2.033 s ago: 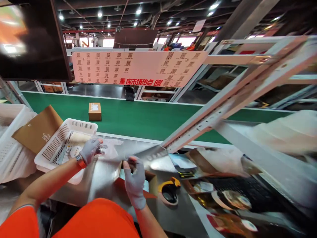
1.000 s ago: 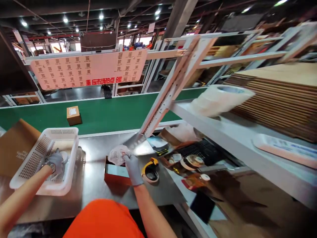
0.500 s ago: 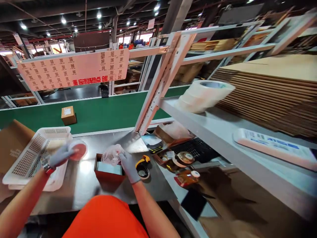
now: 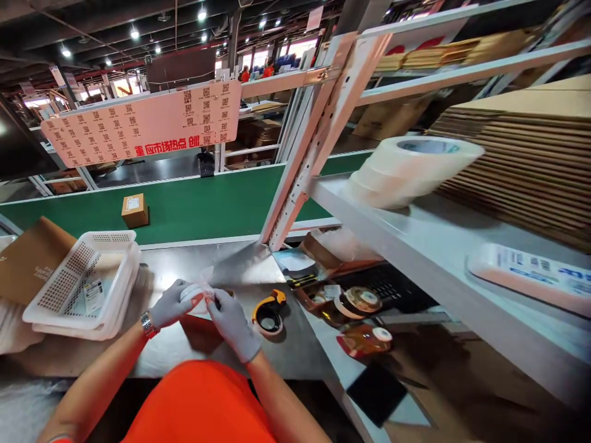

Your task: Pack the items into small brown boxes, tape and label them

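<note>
In grey gloves, both my hands meet above a small open cardboard box (image 4: pixel 197 332) on the metal table. My left hand (image 4: pixel 170 306) is closed around a round, whitish and pinkish tub-like item (image 4: pixel 190 293). Its exact kind is unclear. My right hand (image 4: pixel 235 326) pinches clear plastic wrap (image 4: pixel 206 278) against the item's right side. The fingers partly cover both things and the box opening. Right of the box lies a yellow and black tape dispenser (image 4: pixel 268 312). Left of my hands, a white perforated basket (image 4: pixel 120 307) holds a labelled packet (image 4: pixel 93 298).
Behind the table runs a green conveyor (image 4: pixel 207 206) carrying a small parcel (image 4: pixel 135 211). To the right, a slanting post (image 4: pixel 318 147) and shelf (image 4: pixel 364 227) bear tape rolls (image 4: pixel 392 175) and stacked flat cardboard (image 4: pixel 517 166). Bottles (image 4: pixel 364 340) sit beneath. A brown carton (image 4: pixel 32 264) stands far left.
My left hand has moved right from beside the basket, bringing the round item to my right hand above the box. The plastic wrap is now up against the item. The view has shifted slightly.
</note>
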Demonstrator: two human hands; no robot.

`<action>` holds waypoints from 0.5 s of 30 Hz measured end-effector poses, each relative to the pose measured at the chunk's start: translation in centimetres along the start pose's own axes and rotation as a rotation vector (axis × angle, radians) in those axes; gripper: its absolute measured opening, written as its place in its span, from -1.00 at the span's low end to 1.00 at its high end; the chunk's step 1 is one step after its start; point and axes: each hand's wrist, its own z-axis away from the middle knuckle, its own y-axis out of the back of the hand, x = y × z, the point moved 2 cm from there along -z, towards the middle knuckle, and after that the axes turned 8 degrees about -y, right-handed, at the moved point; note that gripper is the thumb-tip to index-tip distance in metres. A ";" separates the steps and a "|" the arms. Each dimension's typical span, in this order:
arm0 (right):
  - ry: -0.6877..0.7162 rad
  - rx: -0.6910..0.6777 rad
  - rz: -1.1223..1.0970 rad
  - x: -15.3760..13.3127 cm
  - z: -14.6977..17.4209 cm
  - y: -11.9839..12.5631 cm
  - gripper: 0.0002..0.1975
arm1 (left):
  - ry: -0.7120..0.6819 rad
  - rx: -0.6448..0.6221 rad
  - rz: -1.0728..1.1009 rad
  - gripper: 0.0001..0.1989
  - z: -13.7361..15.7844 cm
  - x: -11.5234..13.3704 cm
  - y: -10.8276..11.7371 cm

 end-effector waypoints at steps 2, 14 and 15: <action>-0.003 0.062 -0.006 0.6 0.2 -0.4 -0.82 | 0.023 0.054 0.004 -0.69 0.0 -0.6 -0.4; 0.090 -0.070 -0.087 -0.3 1.9 -2.0 -0.81 | 0.154 0.230 0.100 -0.70 -1.1 -4.4 -1.5; 0.081 -0.075 -0.108 -0.3 1.9 -2.1 -0.81 | 0.146 0.230 0.082 -0.71 -1.2 -4.5 -1.5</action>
